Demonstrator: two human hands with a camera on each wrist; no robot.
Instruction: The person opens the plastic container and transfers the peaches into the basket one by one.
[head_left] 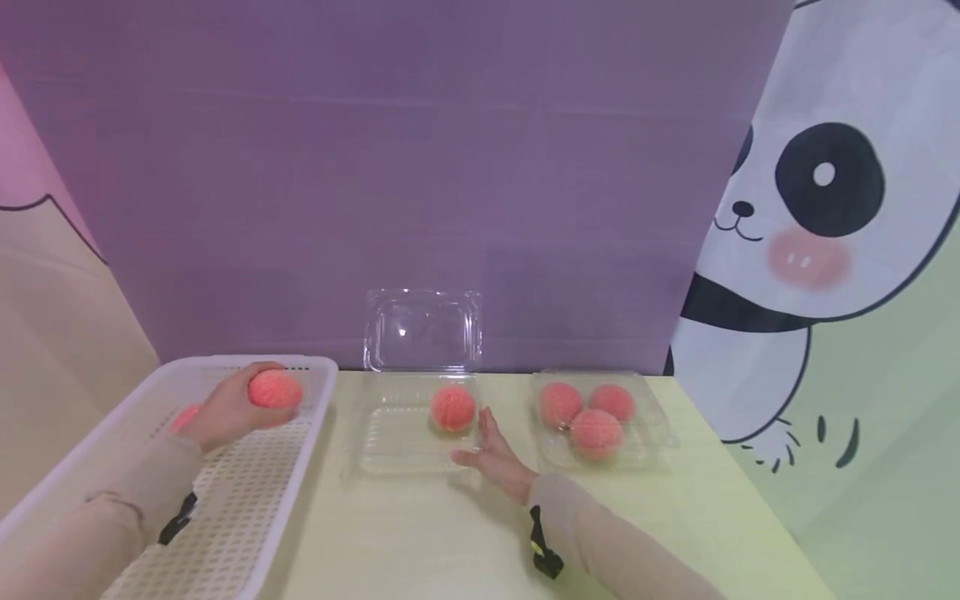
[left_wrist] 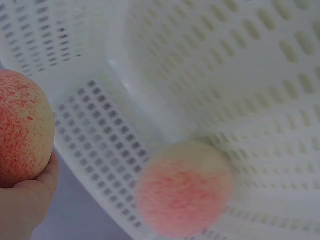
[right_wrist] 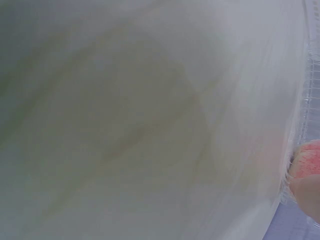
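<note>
My left hand [head_left: 228, 408] grips a pink peach [head_left: 275, 388] above the far end of a white perforated basket [head_left: 247, 533]; the wrist view shows that peach [left_wrist: 22, 135] resting on my fingers [left_wrist: 27, 205]. A second peach [left_wrist: 185, 187] lies on the basket's floor, partly hidden behind my hand in the head view. My right hand [head_left: 491, 450] is open, fingers straight, just beside a peach [head_left: 452, 407] that sits in an open clear plastic clamshell [head_left: 397, 442]. The right wrist view is blurred; only a peach [right_wrist: 307, 157] shows at its edge.
A second clear clamshell [head_left: 652, 433] to the right holds three peaches [head_left: 592, 417]. The open clamshell's lid [head_left: 422, 329] leans against the purple wall. The pale wooden table [head_left: 420, 542] ends at the right near a panda mural.
</note>
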